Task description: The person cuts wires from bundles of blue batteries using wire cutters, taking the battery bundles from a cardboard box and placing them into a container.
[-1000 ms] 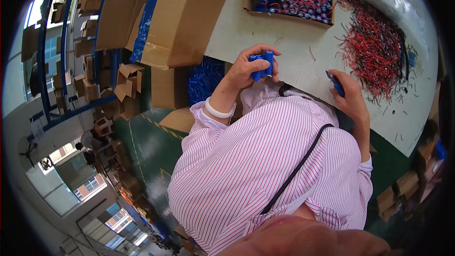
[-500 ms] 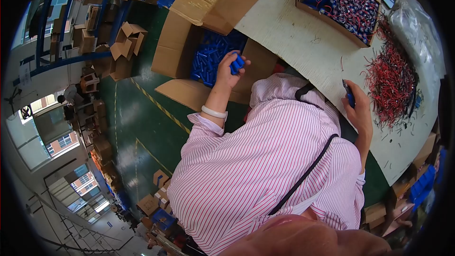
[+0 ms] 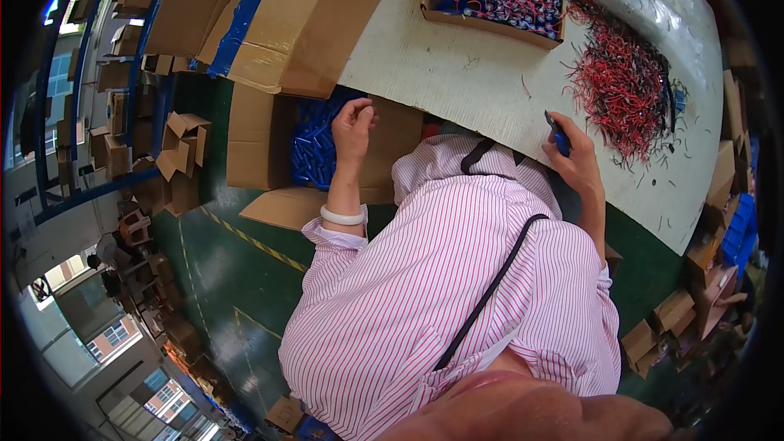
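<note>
My left hand (image 3: pixel 354 129), with a white bracelet at the wrist, is over a cardboard box (image 3: pixel 251 143) beside the table. Its fingers are curled in and no object shows in them. Below it, many blue cylinders (image 3: pixel 313 151), which look like battery cells, lie loose in the box. My right hand (image 3: pixel 581 162) is at the table's near edge, closed around small blue-handled wire cutters (image 3: pixel 560 139) whose dark tip points up and away from me. A pile of red and black wire scraps (image 3: pixel 616 86) lies on the table beyond that hand.
On the pale table (image 3: pixel 457 73), a shallow cardboard box (image 3: pixel 490 23) holds blue cylinders with red wires. Clear plastic bags (image 3: pixel 645 4) lie behind the scraps. Large cardboard flaps (image 3: pixel 282 33) rise at the left. Shelving with boxes (image 3: pixel 114 135) stands farther left.
Several blue cylinders showed in my left hand earlier; now none do, and the hand is over the box. My right hand keeps hold of the wire cutters. The camera view has shifted.
</note>
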Tool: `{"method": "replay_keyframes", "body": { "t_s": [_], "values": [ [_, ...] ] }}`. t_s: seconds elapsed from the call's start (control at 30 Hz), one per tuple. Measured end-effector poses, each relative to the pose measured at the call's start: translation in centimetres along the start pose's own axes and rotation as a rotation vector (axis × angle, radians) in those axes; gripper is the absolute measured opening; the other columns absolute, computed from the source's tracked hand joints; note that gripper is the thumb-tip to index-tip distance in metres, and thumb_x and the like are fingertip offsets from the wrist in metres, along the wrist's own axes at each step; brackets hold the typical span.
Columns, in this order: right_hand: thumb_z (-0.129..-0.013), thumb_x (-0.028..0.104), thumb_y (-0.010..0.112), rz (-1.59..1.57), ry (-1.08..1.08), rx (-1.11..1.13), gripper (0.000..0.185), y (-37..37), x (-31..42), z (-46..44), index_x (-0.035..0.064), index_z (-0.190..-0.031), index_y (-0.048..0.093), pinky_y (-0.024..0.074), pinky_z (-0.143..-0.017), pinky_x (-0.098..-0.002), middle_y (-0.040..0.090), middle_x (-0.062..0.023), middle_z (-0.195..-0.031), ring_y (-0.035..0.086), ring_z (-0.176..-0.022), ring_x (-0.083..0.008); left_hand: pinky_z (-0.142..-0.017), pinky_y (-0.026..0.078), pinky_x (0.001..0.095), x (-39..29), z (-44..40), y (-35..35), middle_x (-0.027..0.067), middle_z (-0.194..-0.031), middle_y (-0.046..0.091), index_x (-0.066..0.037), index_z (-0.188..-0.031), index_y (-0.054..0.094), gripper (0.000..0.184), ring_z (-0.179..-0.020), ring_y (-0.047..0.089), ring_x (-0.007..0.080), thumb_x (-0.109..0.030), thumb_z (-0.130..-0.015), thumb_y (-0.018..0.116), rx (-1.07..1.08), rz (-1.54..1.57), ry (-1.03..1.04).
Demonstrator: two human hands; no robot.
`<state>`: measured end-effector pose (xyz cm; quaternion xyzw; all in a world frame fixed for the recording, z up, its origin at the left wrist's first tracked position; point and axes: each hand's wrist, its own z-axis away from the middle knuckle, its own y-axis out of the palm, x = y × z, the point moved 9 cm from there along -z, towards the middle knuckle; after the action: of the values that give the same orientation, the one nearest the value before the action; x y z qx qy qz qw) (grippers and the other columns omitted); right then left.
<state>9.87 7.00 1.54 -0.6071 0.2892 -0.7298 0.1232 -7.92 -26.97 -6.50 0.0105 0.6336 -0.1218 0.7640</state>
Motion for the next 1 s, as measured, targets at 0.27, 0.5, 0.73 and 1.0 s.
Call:
{"method": "replay_keyframes", "body": {
  "t_s": [0.27, 0.5, 0.73, 1.0],
  "values": [
    [-0.068, 0.001, 0.064, -0.055, -0.011, -0.172, 0.046, 0.0, -0.5, 0.5, 0.0042, -0.113, 0.052, 0.0442, -0.069, -0.0256, 0.056, -0.008, -0.083, 0.053, -0.072, -0.0167, -0.058, 0.046, 0.0238, -12.1, -0.6, 10.2, 0.0079, -0.078, 0.062, 0.0, -0.089, 0.061, 0.012, -0.063, 0.058, 0.0126, -0.007, -0.079, 0.059, 0.211, -0.244, 0.559],
    [-0.063, -0.001, 0.066, 0.051, -0.173, -0.281, 0.046, -0.4, 1.3, 1.0, 0.0041, -0.107, 0.054, 0.0471, -0.07, -0.0308, 0.057, -0.0122, -0.085, 0.058, -0.074, -0.0253, -0.058, 0.045, 0.0267, -16.8, -4.4, 14.9, 0.0052, -0.075, 0.06, -0.003, -0.087, 0.063, 0.015, -0.063, 0.055, 0.016, -0.01, -0.074, 0.065, 0.09, -0.544, 0.82],
    [-0.062, -0.001, 0.066, -0.048, -0.184, -0.218, 0.046, -1.3, 1.1, 0.5, 0.0032, -0.106, 0.054, 0.0472, -0.068, -0.03, 0.057, -0.013, -0.084, 0.058, -0.073, -0.025, -0.074, 0.042, 0.0374, -17.8, -8.4, 18.3, 0.0048, -0.076, 0.058, -0.007, -0.1, 0.062, 0.041, -0.078, 0.055, 0.022, -0.027, -0.065, 0.071, 0.195, -1.028, 0.746],
    [-0.062, 0.0, 0.065, -0.217, -0.082, -0.144, 0.045, -1.8, -0.2, 0.2, 0.0011, -0.106, 0.054, 0.0465, -0.07, -0.0306, 0.058, -0.0145, -0.088, 0.059, -0.077, -0.0269, -0.08, 0.037, 0.0401, -17.3, -8.9, 18.5, 0.007, -0.084, 0.058, -0.006, -0.108, 0.057, 0.051, -0.088, 0.054, 0.0247, -0.03, -0.065, 0.071, 0.336, -1.101, 0.622]
  ]
}}
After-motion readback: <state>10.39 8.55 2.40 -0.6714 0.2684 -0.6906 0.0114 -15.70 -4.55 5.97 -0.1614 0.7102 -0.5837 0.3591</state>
